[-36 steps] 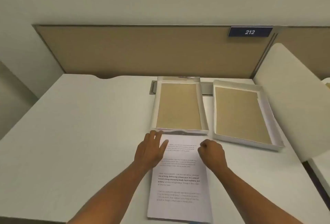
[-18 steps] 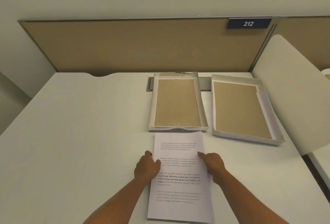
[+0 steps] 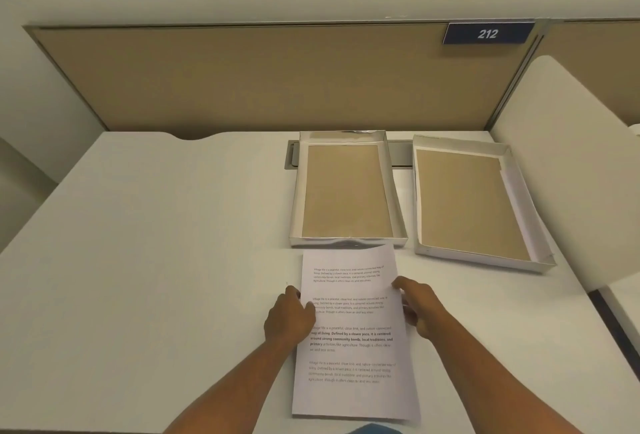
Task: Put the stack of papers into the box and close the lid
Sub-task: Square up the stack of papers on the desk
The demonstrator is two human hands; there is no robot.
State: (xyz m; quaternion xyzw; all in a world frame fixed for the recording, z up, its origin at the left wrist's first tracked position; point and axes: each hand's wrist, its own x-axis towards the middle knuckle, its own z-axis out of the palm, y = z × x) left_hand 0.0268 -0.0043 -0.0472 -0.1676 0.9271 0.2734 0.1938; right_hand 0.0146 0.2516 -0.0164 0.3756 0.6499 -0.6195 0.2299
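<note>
White table [image 3: 145, 260], office cubicle setting; tan partition panel [image 3: 259, 77] along the far edge, blue plate marked 212 [image 3: 487, 33] at its upper right.

Item 1. Stack of papers [image 3: 353, 333]: white printed sheets, four blocks of text on the top page, lying flat on the table between the two hands, long side running away from the person. Far edge just short of the box's near wall.

Item 2. Left hand [image 3: 289, 321]: at the stack's left edge, fingers curled, thumb lying over the margin of the top sheet. Grip partly closed on the edge; whether the fingers reach under the sheets cannot be told.

Item 3. Right hand [image 3: 417, 305]: at the stack's right edge, fingers loosely bent and spread, tips touching the paper's edge. Grip open, nothing enclosed.

Item 4. Box [image 3: 348, 191]: shallow white tray, brown cardboard floor, directly beyond both hands. No contents.

Item 5. Lid [image 3: 474, 201]: second shallow white tray, brown inside, lying open side up beyond and to the right of the right hand, apart from the box. A white flap lies along its right inner wall.

Item 6. Grey cable slot [image 3: 292, 156]: set in the table, partly under the box's far end.

Item 7. White panel [image 3: 561, 163]: rounded, at the table's right side, beyond the lid.
</note>
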